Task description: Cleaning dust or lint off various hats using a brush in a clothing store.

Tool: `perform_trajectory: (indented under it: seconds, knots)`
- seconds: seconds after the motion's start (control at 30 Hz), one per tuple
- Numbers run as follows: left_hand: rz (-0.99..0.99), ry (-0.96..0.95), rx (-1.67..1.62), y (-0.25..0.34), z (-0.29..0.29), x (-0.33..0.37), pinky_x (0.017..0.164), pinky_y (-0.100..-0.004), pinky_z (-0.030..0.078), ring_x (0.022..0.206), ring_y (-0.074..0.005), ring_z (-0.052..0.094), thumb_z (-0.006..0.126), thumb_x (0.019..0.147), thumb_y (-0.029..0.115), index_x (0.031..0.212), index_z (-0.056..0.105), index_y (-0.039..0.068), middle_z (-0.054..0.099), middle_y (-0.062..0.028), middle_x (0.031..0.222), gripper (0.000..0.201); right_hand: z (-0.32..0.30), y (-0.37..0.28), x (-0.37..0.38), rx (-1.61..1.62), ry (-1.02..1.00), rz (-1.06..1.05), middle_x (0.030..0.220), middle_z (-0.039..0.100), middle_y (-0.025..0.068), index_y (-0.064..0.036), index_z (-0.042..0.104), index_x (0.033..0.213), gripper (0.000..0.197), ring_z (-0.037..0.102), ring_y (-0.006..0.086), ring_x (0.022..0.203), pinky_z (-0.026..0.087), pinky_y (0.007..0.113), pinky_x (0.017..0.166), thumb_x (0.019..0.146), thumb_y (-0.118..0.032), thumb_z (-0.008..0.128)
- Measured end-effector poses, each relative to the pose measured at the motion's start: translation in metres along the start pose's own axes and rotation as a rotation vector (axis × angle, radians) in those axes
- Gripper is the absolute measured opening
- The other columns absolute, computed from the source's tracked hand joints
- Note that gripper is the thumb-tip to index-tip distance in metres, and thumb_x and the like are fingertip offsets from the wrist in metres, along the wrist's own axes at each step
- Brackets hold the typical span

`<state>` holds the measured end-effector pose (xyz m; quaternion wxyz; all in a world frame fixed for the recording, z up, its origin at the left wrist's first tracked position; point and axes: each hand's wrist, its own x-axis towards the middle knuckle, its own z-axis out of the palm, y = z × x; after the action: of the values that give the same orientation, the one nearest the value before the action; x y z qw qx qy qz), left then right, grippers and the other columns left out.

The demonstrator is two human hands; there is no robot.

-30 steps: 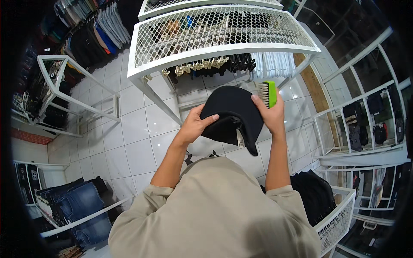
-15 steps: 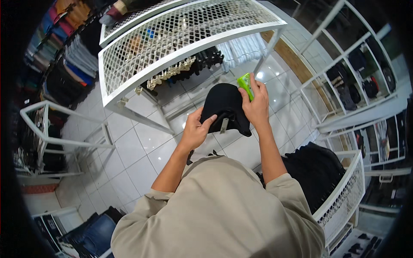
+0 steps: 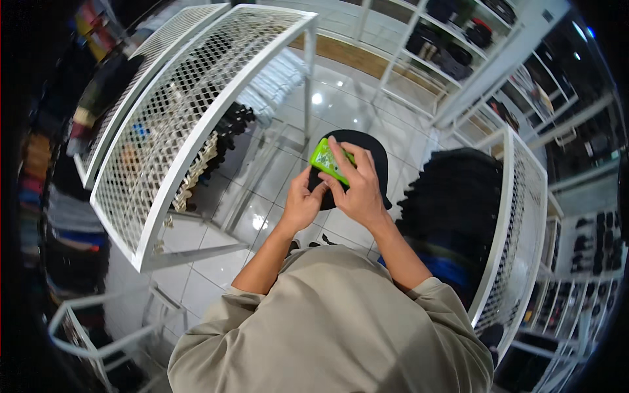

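A black cap (image 3: 373,149) is in front of me above the tiled floor, with its brim side away from view beneath my hands. My left hand (image 3: 303,204) is closed on the cap's left edge, its thumb bent toward my other hand. Over the cap, my right hand (image 3: 362,187) grips a small bright green packet (image 3: 324,159) with a paler printed patch. The packet covers part of the cap, and the fingertips of both hands meet close below it.
A white mesh-topped rack (image 3: 196,72) with hanging clothes stands to the left. Close on my right is another white rack (image 3: 521,170) of black garments (image 3: 452,203). Shelves with bags (image 3: 452,62) are at the far right, and a low white frame (image 3: 98,347) is at lower left.
My body has turned right, so the mesh rack has shifted left in view. The green packet has moved from beside the cap to over it, and both hands have come together.
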<state>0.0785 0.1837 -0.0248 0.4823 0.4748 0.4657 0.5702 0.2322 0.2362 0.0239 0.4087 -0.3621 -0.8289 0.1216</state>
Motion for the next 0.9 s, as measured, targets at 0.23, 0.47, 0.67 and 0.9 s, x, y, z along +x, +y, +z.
perform_trajectory:
  seconds: [0.23, 0.47, 0.67, 0.9]
  knots:
    - [-0.092, -0.001, -0.204, -0.013, -0.007, 0.033, 0.095, -0.0282, 0.052, 0.106, -0.0141, 0.066, 0.063, 0.100, 0.002, 0.127, 0.062, -0.004, 0.070, -0.0095, 0.120, 0.028, -0.050, 0.066, -0.037, -0.284, 0.602, 0.506, 0.114, 0.064, 0.0182, -0.0001, 0.062, 0.136, 0.052, 0.064, 0.0334, 0.104, 0.051, 0.040, 0.092, 0.089, -0.017, 0.078]
    - [-0.107, -0.270, -0.293, 0.011, 0.016, 0.026, 0.090, -0.0256, 0.050, 0.097, -0.0096, 0.064, 0.068, 0.099, 0.010, 0.128, 0.062, -0.003, 0.071, -0.0061, 0.113, 0.033, -0.040, 0.010, -0.065, 0.227, 0.531, 0.576, 0.116, 0.065, 0.0146, 0.0019, 0.061, 0.136, 0.053, 0.065, 0.0223, 0.107, 0.050, 0.033, 0.094, 0.087, -0.009, 0.080]
    - [-0.389, -0.723, -0.238, 0.031, 0.018, 0.041, 0.083, -0.0252, 0.052, 0.090, -0.0084, 0.064, 0.065, 0.102, 0.019, 0.120, 0.068, -0.004, 0.072, -0.0035, 0.103, 0.029, -0.071, -0.058, -0.065, -0.305, 0.354, 0.478, 0.115, 0.063, 0.0127, -0.0050, 0.065, 0.135, 0.056, 0.062, 0.0313, 0.111, 0.048, 0.039, 0.098, 0.083, -0.016, 0.082]
    - [-0.184, -0.733, -0.223, 0.045, 0.029, 0.023, 0.077, -0.0251, 0.052, 0.085, -0.0073, 0.062, 0.063, 0.104, 0.018, 0.121, 0.067, -0.005, 0.072, -0.0025, 0.100, 0.029, -0.090, -0.045, -0.069, -0.690, 0.619, 0.553, 0.117, 0.059, 0.0164, -0.0071, 0.058, 0.143, 0.064, 0.060, 0.0358, 0.106, 0.047, 0.045, 0.093, 0.083, -0.016, 0.080]
